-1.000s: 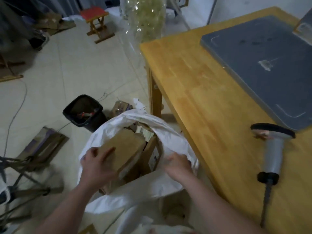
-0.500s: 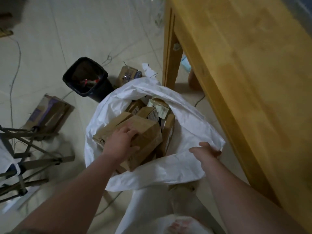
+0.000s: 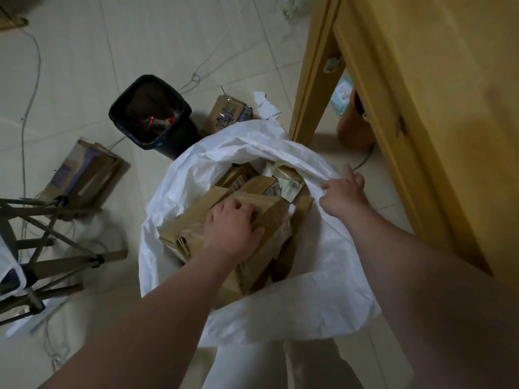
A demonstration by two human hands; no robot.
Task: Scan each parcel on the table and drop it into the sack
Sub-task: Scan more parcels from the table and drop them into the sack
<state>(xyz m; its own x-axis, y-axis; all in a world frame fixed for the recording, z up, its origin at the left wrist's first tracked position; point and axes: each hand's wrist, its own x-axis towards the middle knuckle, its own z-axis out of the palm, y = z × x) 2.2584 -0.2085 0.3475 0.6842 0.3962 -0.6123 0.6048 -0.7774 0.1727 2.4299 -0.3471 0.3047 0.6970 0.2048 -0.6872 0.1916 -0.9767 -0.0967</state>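
Note:
A white sack (image 3: 306,293) stands open on the floor beside the wooden table (image 3: 438,113). Several brown cardboard parcels lie inside it. My left hand (image 3: 230,228) rests on the top parcel (image 3: 266,220), a taped brown box, with its fingers curled over the far edge. My right hand (image 3: 344,195) pinches the sack's right rim and holds it open. More labelled parcels (image 3: 278,186) show beneath, toward the sack's far side.
A black waste bin (image 3: 148,113) stands on the tiled floor behind the sack. Next to it lies a small printed carton (image 3: 229,113). A flattened cardboard box (image 3: 81,175) and a folding wooden frame (image 3: 42,248) are at the left. The table leg (image 3: 314,80) rises just right of the sack.
My view tilted down, so the tabletop and scanner left the frame. My left hand pushed the top parcel deeper into the sack. My right hand shifted along the rim to the right side.

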